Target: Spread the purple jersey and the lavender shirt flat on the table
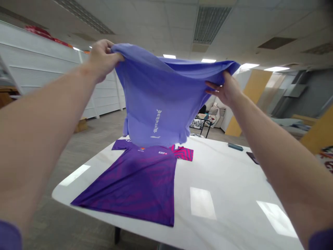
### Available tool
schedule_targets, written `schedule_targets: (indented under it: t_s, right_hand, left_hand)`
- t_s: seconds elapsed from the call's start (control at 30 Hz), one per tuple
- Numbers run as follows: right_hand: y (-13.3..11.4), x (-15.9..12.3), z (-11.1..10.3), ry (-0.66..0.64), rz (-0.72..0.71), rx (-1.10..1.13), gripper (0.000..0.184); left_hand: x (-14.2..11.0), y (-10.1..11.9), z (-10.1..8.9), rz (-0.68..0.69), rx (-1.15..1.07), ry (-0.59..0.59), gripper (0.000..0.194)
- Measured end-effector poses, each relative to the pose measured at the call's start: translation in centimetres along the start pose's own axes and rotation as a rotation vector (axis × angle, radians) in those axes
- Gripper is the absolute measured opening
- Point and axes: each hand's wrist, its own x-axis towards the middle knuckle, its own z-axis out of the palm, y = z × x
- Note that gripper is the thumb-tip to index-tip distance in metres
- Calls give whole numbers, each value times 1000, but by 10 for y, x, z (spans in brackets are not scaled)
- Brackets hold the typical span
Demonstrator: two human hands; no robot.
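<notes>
I hold a light purple T-shirt (158, 100) up in the air in front of me, spread between both hands. My left hand (102, 59) grips its upper left edge, and my right hand (225, 91) grips its upper right edge. The shirt hangs down with a white vertical print at its middle. Below it, a dark purple and pink striped jersey (137, 180) lies flat on the white table (229, 194), its hem towards me.
A dark flat phone-like object (235, 147) and another dark item (253, 158) lie at the table's far right. White wall panels stand at the left. A small table and cushions are behind, with wooden partitions at the right.
</notes>
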Motion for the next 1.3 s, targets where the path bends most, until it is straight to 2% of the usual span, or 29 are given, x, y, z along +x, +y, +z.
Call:
schedule_targets:
  t_s: [0.07,0.17,0.27,0.37,0.47,0.53,0.6,0.7,0.83,0.9,0.97,1.07,1.17,1.23,1.3]
  right_hand:
    - [7,-17,2,-56,-20,37,44]
    - [39,-69,6,-173,6,36,38]
    - [93,-151,10,-278,17,-118,37]
    - [156,-252,15,-452,-104,-383,28]
    - [214,-352,25,-576,-115,-437,30]
    - [244,-405,33,-620,-78,-456,37]
    - [265,-444,42,-638,-54,-489,45]
    - [278,-477,49,-642,-60,-567,49]
    - [270,-494,46,-656,-88,-670,46]
    - [259,-499,40,-654,-84,-706,46]
    - [246,-504,35,-687,-75,-706,42]
    - [225,-516,24,-796,-66,-656,33]
    - [206,-532,2,-832,-41,-630,28]
    - [196,-544,-28,-801,-10,-655,27]
    - [188,-556,-73,-732,43,-727,25]
  left_hand:
    - [-22,-1,-23,-135,-130,45,43]
    - [-89,1,-38,-301,-255,-5,43]
    - [-191,-5,-31,-405,-200,-127,39]
    - [-316,-13,-18,-387,-33,-239,29]
    - [-438,-10,-10,-400,66,-417,16]
    - [-501,-2,-10,-484,114,-498,12]
    - [-543,7,-16,-575,158,-562,14]
    - [-573,12,-32,-658,237,-654,20]
    - [-586,11,-52,-684,342,-696,39]
    - [-591,16,-51,-658,343,-688,51]
    - [-594,30,-38,-620,265,-684,55]
    - [-591,71,8,-566,64,-668,49]
    - [-579,122,74,-484,-44,-635,46]
    - [-567,153,121,-432,-63,-614,44]
    - [-557,179,163,-401,-57,-605,46]
